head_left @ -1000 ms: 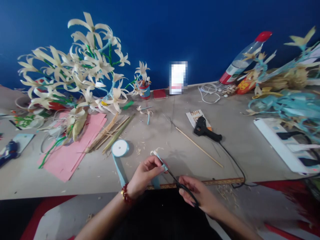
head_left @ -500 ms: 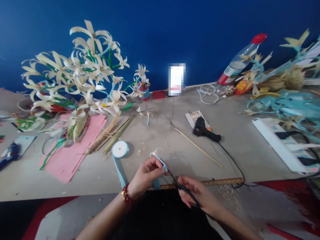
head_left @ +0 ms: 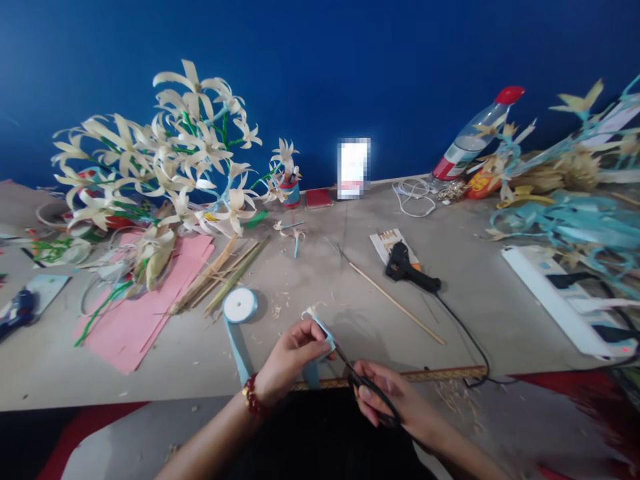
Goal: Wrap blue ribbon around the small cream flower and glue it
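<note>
Near the table's front edge, my left hand (head_left: pixel 300 350) pinches a small white flower (head_left: pixel 311 312) whose stem is wrapped in light blue ribbon (head_left: pixel 325 329). A pair of black-handled scissors (head_left: pixel 373 393) is gripped in my right hand (head_left: pixel 380 387), with the blades pointing at the ribbon beside my left fingertips. Whether the blades touch the ribbon I cannot tell. The ribbon roll (head_left: pixel 241 306) lies to the left of my left hand, its loose end running down past my wrist. Two small finished-looking flowers (head_left: pixel 296 241) lie further back.
A black glue gun (head_left: pixel 410 268) with its cord lies at right, near a thin stick (head_left: pixel 397 303) and a white power strip (head_left: pixel 555 303). Pink paper sheets (head_left: pixel 135 337), dry husk strips (head_left: pixel 225 273) and many white flowers (head_left: pixel 190 147) fill the left. A bottle (head_left: pixel 465 143) leans behind.
The scissors' handles look slightly wider apart, and my right hand has shifted a little. My left hand keeps its pinch. The whole view has tilted slightly upward.
</note>
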Demonstrator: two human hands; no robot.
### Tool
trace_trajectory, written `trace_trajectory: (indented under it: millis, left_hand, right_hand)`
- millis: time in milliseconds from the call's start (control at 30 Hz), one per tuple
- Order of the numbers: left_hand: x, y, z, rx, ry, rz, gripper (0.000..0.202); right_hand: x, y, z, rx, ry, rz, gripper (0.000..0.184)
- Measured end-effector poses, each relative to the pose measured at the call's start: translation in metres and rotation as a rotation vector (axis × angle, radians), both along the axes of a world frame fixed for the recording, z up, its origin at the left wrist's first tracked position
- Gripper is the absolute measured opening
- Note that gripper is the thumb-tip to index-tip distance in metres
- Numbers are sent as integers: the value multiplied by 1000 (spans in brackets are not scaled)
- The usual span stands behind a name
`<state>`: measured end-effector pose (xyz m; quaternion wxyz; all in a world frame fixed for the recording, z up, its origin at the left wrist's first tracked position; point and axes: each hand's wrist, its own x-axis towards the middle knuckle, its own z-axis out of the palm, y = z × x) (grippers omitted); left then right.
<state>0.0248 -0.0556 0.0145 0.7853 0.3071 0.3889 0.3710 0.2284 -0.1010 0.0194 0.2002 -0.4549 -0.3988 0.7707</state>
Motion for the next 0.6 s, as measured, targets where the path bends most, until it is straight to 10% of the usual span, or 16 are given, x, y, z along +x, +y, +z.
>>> trace_trajectory:
  millis: [600]
  left_hand:
    - [8, -1, -8, -146, -133, 187, 19]
  right_hand:
    - [-1, -4, -11, 24, 36, 27, 54]
